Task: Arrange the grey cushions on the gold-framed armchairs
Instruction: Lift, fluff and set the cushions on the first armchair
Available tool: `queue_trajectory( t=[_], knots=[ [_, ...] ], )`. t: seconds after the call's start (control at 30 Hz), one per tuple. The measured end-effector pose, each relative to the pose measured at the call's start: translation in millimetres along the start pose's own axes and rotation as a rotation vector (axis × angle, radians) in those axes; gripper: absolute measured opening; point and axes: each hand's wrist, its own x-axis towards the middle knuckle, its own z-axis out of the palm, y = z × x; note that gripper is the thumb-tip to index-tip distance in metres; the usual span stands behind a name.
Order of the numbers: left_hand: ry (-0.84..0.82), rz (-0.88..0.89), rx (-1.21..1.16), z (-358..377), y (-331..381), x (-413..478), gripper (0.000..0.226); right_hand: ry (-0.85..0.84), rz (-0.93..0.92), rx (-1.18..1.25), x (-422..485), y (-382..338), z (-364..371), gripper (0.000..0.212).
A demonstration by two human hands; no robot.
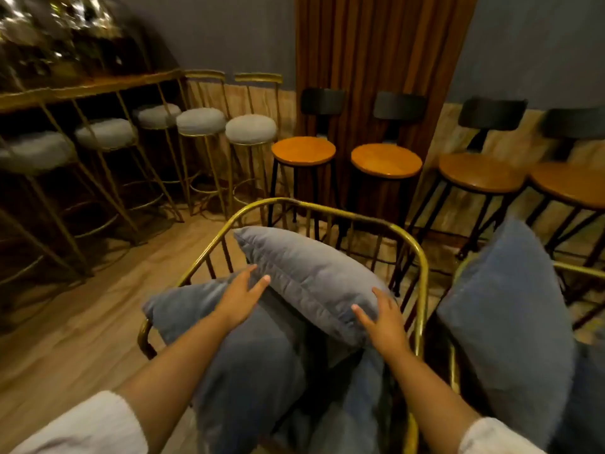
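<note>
A gold-framed armchair (327, 208) stands right in front of me, its curved rail wrapping round the seat. A grey cushion (311, 276) lies tilted across the top of the chair. My left hand (240, 298) rests flat against its left end, fingers spread. My right hand (383, 319) presses on its lower right corner. Under it a larger grey cushion (248, 371) sags over the seat and the left arm rail. To the right, another grey cushion (510, 322) stands upright in a second gold-framed armchair (579, 270).
Several gold bar stools with grey round seats (250, 129) line a wooden counter (88, 88) at the left. Wooden-seat stools with black backs (386, 160) stand along the back wall by a brown curtain (376, 60). Wood floor (98, 306) lies left of the chair.
</note>
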Motion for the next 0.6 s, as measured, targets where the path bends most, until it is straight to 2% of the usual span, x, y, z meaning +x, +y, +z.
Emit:
queue_trajectory(
  t=[0.1,0.2,0.3,0.37,0.47,0.6],
  knots=[
    [0.019,-0.133,-0.13,-17.7,-22.6,62.3,0.052,0.299,0.346,0.186,8.1,12.4,38.6,0.079],
    [0.001,-0.235,-0.196,-28.9,-42.8,123.1,0.054,0.458,0.513,0.346,11.0,17.9,57.2,0.061],
    [-0.011,-0.241,-0.163,-33.6,-58.2,171.9,0.06,0.634,0.437,0.366,26.7,10.5,55.9,0.051],
    [-0.044,-0.24,-0.148,-34.3,-59.2,197.3,0.073,0.646,0.34,0.391,39.6,-2.8,54.9,0.052],
    [-0.132,-0.351,-0.163,-30.6,-54.7,226.8,0.094,0.619,0.182,0.399,60.6,-16.2,54.4,0.068],
    [-0.199,-0.267,-0.201,-17.7,-52.2,274.5,0.101,0.499,0.034,0.305,83.9,-1.1,54.7,0.098]
  ],
)
